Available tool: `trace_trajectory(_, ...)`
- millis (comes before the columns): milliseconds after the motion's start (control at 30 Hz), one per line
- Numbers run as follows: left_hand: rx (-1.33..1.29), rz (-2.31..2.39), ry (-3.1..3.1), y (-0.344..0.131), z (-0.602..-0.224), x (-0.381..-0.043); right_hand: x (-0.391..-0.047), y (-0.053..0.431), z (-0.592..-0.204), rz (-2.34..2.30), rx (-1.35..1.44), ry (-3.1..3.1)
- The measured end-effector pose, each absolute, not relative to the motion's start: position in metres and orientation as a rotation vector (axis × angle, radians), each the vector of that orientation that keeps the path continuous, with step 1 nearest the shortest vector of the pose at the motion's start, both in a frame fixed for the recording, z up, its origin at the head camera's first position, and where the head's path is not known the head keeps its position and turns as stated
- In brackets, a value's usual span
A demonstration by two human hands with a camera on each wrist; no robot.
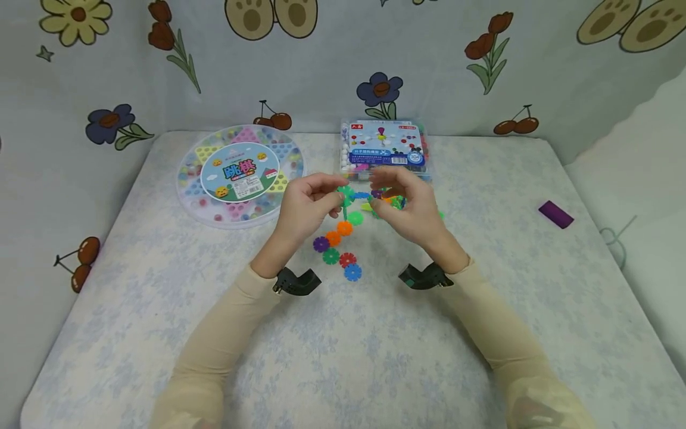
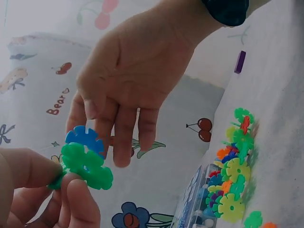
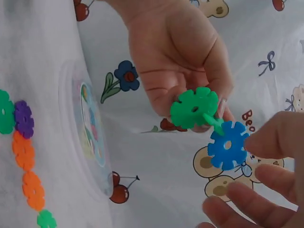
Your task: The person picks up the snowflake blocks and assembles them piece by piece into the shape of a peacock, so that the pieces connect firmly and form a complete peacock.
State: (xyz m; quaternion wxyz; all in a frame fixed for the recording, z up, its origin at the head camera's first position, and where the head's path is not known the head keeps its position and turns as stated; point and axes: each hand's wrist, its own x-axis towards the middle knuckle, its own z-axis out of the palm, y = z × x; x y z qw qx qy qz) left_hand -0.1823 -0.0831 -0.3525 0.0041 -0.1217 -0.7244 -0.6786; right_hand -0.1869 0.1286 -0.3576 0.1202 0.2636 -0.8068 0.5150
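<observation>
While the left hand [image 1: 308, 205] pinches the green discs [image 3: 190, 111] above the table [image 1: 348, 357], apparently joined to the blue disc [image 3: 218, 148], the right hand [image 1: 409, 205] hovers beside the blue one, thumb and fingers apart. This looks like slotting discs together, the next move probably calling for a steady press. A row [image 1: 331, 256] lies below; the right hand partly masks the pile [image 2: 232, 209] near the box [image 1: 386, 146].

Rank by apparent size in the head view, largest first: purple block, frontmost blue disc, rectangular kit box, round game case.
1. Round game case
2. Rectangular kit box
3. Purple block
4. Frontmost blue disc
</observation>
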Motion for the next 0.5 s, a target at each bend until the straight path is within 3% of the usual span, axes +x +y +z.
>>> trace_trajectory(167,-0.441,-2.143,-2.354,-0.082,-0.354,-0.184,-0.186,0.125,-0.360,1.594,0.853,-2.456)
trace_trajectory(367,-0.433,-2.276,-2.295,-0.083,-0.357,-0.187,-0.186,0.120,-0.364,1.819,0.768,-2.406)
trace_trajectory(500,-0.414,-2.019,-2.599,-0.090,-0.360,-0.195,-0.190,0.122,-0.366,1.897,0.678,-2.333)
